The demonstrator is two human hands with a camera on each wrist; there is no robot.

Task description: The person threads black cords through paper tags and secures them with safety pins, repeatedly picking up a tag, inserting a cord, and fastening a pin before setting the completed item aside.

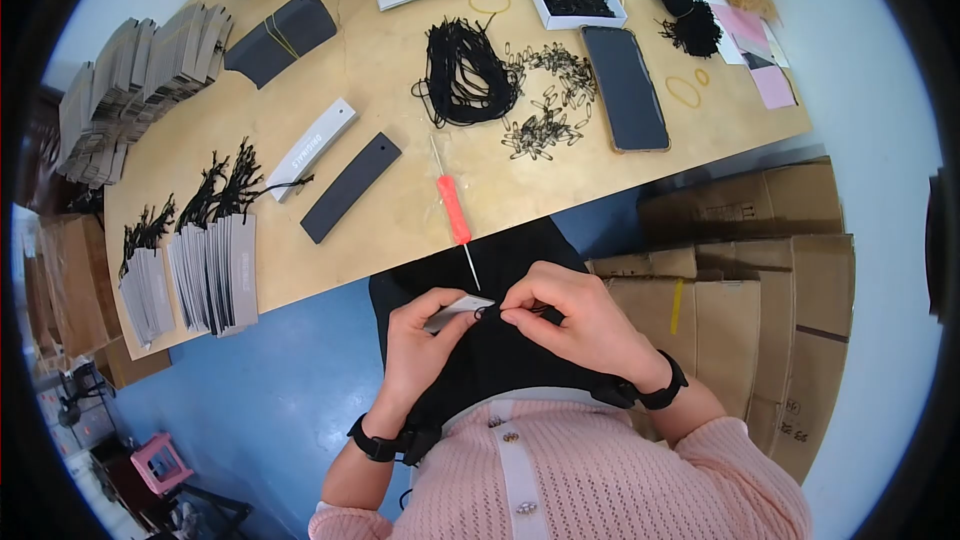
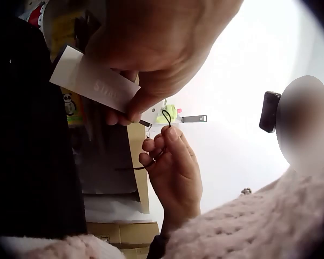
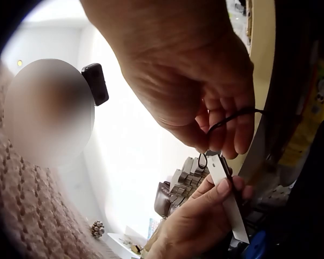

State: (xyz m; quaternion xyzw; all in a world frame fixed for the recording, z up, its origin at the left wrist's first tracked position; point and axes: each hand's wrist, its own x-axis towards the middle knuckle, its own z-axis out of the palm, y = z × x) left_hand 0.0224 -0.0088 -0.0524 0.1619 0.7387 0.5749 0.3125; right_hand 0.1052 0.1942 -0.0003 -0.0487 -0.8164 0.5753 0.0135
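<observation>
Left grip (image 1: pixel 418 340) pinches the tag (image 2: pixel 94 83), apparently steadying its holed end; right grip (image 1: pixel 582 318) pinches looped cord (image 3: pixel 235 114) beside it.

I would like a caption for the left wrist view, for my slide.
Left hand holds a pale tag; right hand pinches a looped black cord close by.

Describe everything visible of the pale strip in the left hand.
The pale strip is narrow, flat, like stiff card, with faint lettering and a small hole near one end. Tilted above the lap, it is pinched by the left hand, its holed end toward the right hand. A black cord loop is beside it; contact is unclear.
</observation>
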